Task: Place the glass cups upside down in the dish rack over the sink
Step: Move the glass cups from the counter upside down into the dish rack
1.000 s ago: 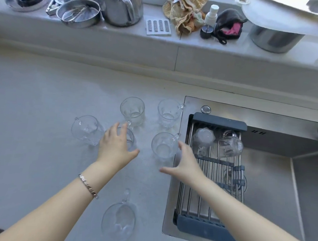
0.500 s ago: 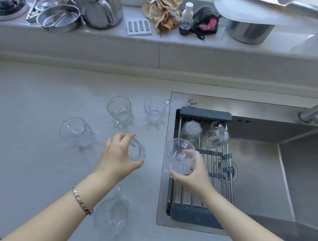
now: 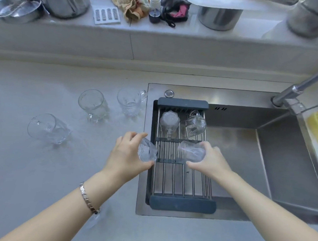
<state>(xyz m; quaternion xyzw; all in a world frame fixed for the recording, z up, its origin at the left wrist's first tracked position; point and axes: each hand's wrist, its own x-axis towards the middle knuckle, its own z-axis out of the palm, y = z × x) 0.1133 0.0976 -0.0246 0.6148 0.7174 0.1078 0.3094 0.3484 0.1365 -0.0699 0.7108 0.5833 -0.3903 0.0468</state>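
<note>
Far left of the desk: one glass cup standing alone. Toward the desk's back edge, two more, a middle cup and a cup by the sink's rim, handle pointing at the sink. A blurred glass shape near the front edge, under my left wrist, may be a fourth; mostly hidden. My left hand is clamped on a tipped cup at the rack's left edge. The dish rack spans the sink, two cups upside down at its far end: one left, one right. My right hand is closed round another cup, tipped over the rack's middle bars. Step in hand, I judge: turning both held cups over. Next move calls for finishing the turn and setting rims down on the bars. Count: two racked, two held, three or four on the desk.
</note>
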